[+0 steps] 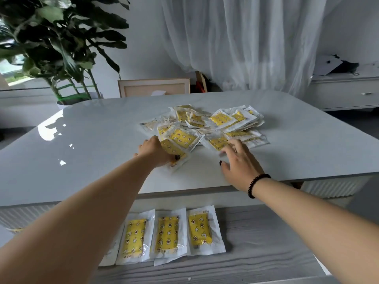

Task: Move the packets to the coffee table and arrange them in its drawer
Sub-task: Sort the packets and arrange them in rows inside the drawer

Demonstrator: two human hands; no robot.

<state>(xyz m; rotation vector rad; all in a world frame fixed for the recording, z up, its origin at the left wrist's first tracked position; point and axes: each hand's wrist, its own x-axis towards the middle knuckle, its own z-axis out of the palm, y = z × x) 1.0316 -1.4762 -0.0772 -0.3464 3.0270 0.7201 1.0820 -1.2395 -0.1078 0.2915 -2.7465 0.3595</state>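
A heap of white packets with yellow patterned fronts lies on the glossy white coffee table. My left hand grips one packet at the heap's near left edge, thumb on top. My right hand, a black bead bracelet on its wrist, hovers with spread fingers over a packet at the heap's near right edge; whether it touches that packet is unclear. Below the tabletop, the open drawer with a grey wood-grain floor holds a row of packets side by side; my left forearm covers the row's left end.
A large potted plant stands behind the table's far left corner. A wooden frame leans behind the table. White curtains hang at the back, and a low white cabinet with dark items on it stands at the right.
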